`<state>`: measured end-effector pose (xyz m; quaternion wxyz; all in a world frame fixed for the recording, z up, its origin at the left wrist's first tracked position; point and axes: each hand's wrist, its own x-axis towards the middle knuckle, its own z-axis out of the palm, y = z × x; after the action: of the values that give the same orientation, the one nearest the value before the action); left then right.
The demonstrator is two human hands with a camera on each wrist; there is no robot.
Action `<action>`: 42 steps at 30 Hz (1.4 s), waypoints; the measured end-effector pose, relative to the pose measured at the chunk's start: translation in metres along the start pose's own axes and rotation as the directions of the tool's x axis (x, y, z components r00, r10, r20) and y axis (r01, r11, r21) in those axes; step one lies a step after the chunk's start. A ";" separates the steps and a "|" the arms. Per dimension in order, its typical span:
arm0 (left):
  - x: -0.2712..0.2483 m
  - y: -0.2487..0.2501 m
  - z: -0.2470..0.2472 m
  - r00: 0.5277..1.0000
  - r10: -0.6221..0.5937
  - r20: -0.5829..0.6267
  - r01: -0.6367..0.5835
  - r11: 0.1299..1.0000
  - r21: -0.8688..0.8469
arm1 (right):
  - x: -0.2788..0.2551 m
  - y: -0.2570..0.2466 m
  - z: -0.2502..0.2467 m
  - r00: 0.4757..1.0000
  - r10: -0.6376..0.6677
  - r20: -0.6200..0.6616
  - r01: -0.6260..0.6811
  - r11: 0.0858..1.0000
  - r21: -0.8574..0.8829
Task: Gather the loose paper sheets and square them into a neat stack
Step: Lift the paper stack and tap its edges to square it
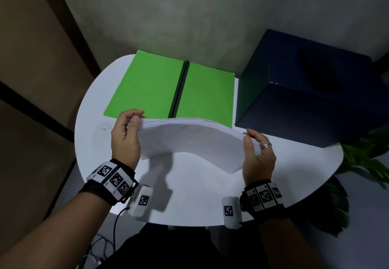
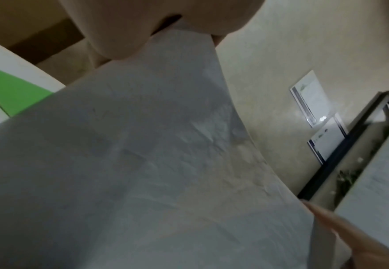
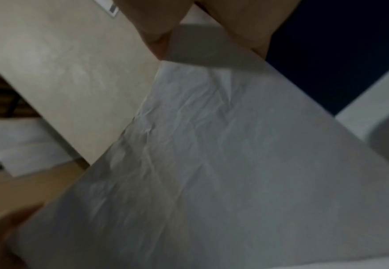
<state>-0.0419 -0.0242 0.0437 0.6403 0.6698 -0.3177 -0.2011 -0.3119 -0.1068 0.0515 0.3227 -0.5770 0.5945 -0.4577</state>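
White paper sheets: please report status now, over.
Left hand and right hand grip opposite ends. Bowed white paper stack held above round white table. Open green folder behind, nothing blocking.

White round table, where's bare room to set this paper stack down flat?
The widest bare patch of the white round table is the near part, under the bowed white paper stack held by the left hand and right hand. A narrower strip runs left of the open green folder. The far side is crowded by the folder and the dark blue box.
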 end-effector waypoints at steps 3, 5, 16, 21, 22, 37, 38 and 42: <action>0.000 -0.004 -0.011 0.970 0.169 0.177 -0.200 0.964 0.176 | 0.005 0.003 -0.007 0.964 -0.233 0.127 0.255 0.946 -0.202; 0.006 -0.011 -0.023 0.906 0.277 0.321 -0.384 0.857 0.343 | 0.009 0.005 -0.011 0.917 -0.313 0.249 0.385 0.859 -0.338; 0.032 0.024 -0.032 0.782 0.063 0.620 -0.575 0.458 0.678 | 0.021 -0.031 -0.016 0.838 -0.151 0.524 0.527 0.471 -0.707; 0.032 0.045 -0.019 0.726 0.080 0.683 -0.653 0.389 0.649 | 0.006 -0.068 0.042 0.691 -0.105 0.715 0.689 0.395 -0.607; 0.034 0.051 -0.015 0.699 0.151 0.699 -0.694 0.381 0.611 | 0.004 -0.075 0.049 0.678 -0.129 0.724 0.700 0.414 -0.582; 0.023 0.039 0.034 0.966 0.018 0.259 -0.014 1.000 -0.019 | 0.025 -0.049 0.011 0.954 -0.031 0.298 -0.043 0.970 0.238; 0.018 0.037 0.036 0.975 0.056 0.216 -0.060 0.998 0.011 | 0.021 -0.045 0.012 0.961 -0.013 0.276 -0.056 0.969 0.240; -0.013 0.001 0.041 0.960 -0.069 0.270 0.059 0.997 0.046 | -0.008 -0.016 0.022 0.946 0.175 0.272 -0.234 0.951 0.202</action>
<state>-0.0789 -0.0452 0.0387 0.5713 0.6578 -0.3842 -0.3056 -0.2840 -0.1014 0.0571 0.5065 -0.5232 0.5484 -0.4110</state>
